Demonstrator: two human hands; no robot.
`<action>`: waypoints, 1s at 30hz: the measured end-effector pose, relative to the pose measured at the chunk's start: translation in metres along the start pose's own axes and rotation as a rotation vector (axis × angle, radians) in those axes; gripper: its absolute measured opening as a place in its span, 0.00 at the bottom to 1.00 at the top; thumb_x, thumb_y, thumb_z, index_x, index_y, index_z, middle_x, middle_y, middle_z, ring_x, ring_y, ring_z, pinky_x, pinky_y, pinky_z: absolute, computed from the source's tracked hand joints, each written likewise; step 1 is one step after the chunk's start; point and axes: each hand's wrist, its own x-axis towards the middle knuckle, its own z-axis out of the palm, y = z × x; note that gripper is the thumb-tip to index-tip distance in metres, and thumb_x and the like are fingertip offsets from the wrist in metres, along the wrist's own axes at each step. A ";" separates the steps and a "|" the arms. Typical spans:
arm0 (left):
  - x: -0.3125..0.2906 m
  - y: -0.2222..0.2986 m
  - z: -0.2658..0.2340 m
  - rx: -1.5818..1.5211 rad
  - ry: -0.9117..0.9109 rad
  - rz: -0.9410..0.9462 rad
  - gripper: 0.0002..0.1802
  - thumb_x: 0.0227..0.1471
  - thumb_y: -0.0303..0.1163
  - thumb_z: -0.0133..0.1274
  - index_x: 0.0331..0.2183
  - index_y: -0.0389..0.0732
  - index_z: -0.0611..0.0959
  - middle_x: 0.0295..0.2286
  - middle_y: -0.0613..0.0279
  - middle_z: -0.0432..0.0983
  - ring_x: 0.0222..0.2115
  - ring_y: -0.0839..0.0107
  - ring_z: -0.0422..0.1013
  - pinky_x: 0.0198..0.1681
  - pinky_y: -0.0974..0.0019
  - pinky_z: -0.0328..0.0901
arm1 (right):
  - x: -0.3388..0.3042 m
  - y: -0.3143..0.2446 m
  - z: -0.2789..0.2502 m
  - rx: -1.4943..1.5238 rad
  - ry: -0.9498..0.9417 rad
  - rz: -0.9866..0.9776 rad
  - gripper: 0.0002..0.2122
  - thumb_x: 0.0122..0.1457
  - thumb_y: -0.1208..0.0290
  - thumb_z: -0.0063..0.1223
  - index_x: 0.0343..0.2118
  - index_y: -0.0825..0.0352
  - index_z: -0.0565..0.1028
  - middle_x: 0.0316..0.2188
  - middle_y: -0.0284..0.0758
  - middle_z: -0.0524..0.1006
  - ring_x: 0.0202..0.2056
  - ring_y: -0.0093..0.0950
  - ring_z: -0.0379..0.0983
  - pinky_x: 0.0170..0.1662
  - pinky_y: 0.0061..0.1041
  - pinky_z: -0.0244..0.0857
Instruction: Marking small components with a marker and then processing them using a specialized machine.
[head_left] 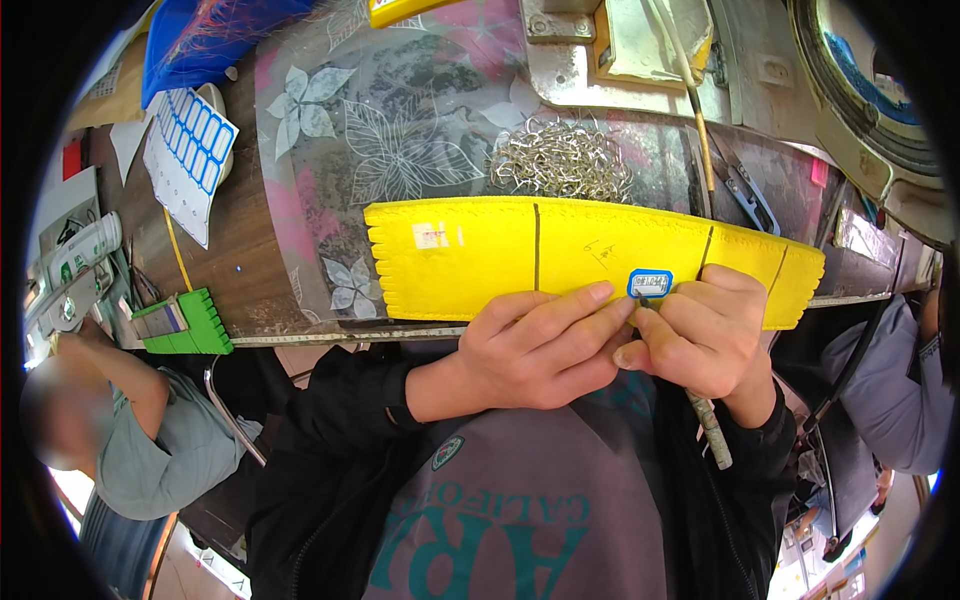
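Sticking out below the right hand (705, 335), apparently gripped in its tightly curled fingers: a pale patterned stick (711, 435). Slanting lengthwise, blunt end down toward wearer and slightly right; other end hidden by fingers, cannot tell its shape. Note left hand (550, 345), fingers half-extended and close together, tips beside the right's, probably for steadying; cannot tell if holding anything. Just beyond, see blue-edged label (650, 284) at the fingertips, long side left to right, over yellow board (460, 265). Lying crosswise at desk edge, long axis left to right, toothed ends outward; likely placed as a near work surface. Farther: heap of silvery metal pieces (560, 160), likely kept within reach; to its right, blue-handled tool (755, 205), handles toward wearer.
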 end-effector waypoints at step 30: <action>0.000 0.000 0.000 0.023 -0.003 0.009 0.06 0.56 0.41 0.58 0.31 0.53 0.81 0.41 0.79 0.82 0.46 0.76 0.73 0.39 0.71 0.60 | -0.002 0.002 0.000 0.036 0.001 -0.030 0.15 0.44 0.62 0.69 0.22 0.59 0.70 0.14 0.23 0.61 0.14 0.18 0.61 0.18 0.21 0.48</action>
